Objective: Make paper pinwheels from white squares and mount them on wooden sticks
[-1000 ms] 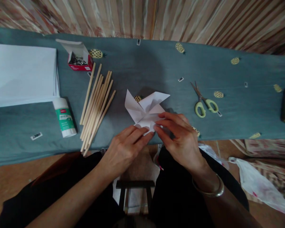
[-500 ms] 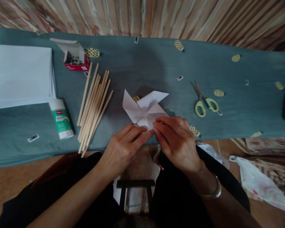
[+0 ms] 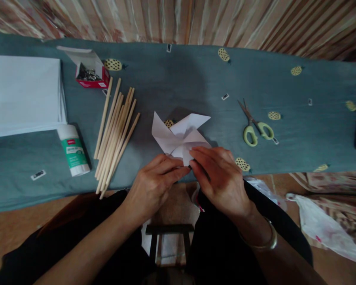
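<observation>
A white paper pinwheel (image 3: pixel 178 136) lies at the table's near edge, its blades folded in toward the middle. My left hand (image 3: pixel 157 180) pinches its near edge between thumb and fingers. My right hand (image 3: pixel 221 176) grips the near right part of the same paper, thumb below and fingertips on top. The two thumbs nearly meet at the near edge. My fingers hide part of the near blades.
Left of the pinwheel lie several wooden sticks (image 3: pixel 115 138), a glue stick (image 3: pixel 74 150), an open red box of metal pins (image 3: pixel 91 75) and a stack of white paper (image 3: pixel 20 95). Green-handled scissors (image 3: pixel 252 124) lie to the right on the blue-green tablecloth (image 3: pixel 190 83).
My right fingers have shifted slightly on the paper, and more of the near flap shows between my hands. The pinwheel stays in nearly the same place.
</observation>
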Available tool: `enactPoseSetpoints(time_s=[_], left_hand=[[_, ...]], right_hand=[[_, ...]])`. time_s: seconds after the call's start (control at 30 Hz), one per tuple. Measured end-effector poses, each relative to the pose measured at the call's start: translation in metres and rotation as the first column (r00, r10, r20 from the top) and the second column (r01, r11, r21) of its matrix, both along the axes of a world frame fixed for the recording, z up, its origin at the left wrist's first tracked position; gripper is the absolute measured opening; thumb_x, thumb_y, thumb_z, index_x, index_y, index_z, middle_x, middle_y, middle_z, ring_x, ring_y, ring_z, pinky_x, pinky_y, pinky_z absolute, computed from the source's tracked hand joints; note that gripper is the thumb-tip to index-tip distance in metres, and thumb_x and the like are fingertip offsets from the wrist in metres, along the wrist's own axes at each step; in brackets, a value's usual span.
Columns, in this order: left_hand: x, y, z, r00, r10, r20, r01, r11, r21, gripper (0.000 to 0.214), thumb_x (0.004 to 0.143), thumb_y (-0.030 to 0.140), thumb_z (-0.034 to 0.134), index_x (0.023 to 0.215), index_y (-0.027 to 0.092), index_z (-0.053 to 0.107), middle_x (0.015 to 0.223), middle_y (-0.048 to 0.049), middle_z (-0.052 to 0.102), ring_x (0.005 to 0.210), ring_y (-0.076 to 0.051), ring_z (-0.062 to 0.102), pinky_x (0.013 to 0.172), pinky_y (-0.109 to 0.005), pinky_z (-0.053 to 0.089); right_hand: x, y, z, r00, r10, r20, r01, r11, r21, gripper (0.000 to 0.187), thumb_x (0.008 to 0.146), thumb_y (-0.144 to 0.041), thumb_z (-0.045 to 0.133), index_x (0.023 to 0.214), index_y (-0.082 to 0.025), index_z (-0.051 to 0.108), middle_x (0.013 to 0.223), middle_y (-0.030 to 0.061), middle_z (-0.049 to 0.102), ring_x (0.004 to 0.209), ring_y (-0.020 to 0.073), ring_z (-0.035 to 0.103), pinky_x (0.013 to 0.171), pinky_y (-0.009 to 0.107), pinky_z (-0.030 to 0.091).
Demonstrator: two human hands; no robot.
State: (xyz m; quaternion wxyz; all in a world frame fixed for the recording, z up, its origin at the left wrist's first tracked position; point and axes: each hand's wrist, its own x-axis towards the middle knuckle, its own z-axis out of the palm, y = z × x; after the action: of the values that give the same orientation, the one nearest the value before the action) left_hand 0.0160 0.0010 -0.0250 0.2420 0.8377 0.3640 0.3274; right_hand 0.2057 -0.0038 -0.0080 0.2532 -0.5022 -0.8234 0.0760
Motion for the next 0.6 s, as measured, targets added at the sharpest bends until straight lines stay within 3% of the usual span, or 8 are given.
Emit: enactPoseSetpoints(time_s=[0.3, 0.6], left_hand=[[0.0016, -0.0005, -0.0016, 1.000, -0.021, 0.014, 0.021, 1.000, 0.003, 0.023, 0.094, 0.016, 0.047, 0.102, 0.013, 0.068, 0.098, -0.0096, 0.070, 0.095, -0.019, 0.059, 0.079, -0.034, 0.057], [0.0028, -0.0032, -0.0007, 0.999, 0.013, -0.046, -0.014, 1.000, -0.011, 0.026, 0.089, 0.010, 0.056, 0.114, 0.009, 0.061, 0.103, -0.0105, 0.069, 0.097, -0.019, 0.061, 0.087, -0.036, 0.055]], right_hand=[[-0.0026, 0.0025, 0.0029, 0.999, -0.051, 0.001, 0.051, 0.998, -0.047, 0.014, 0.092, -0.019, 0.055, 0.098, -0.013, 0.066, 0.096, 0.0087, 0.074, 0.088, 0.0234, 0.066, 0.080, 0.039, 0.049], [-0.0029, 0.0017, 0.0039, 0.999, -0.038, -0.017, 0.037, 0.999, -0.039, 0.014, 0.091, -0.018, 0.055, 0.099, -0.014, 0.066, 0.102, 0.0091, 0.074, 0.092, 0.0230, 0.066, 0.082, 0.038, 0.049]])
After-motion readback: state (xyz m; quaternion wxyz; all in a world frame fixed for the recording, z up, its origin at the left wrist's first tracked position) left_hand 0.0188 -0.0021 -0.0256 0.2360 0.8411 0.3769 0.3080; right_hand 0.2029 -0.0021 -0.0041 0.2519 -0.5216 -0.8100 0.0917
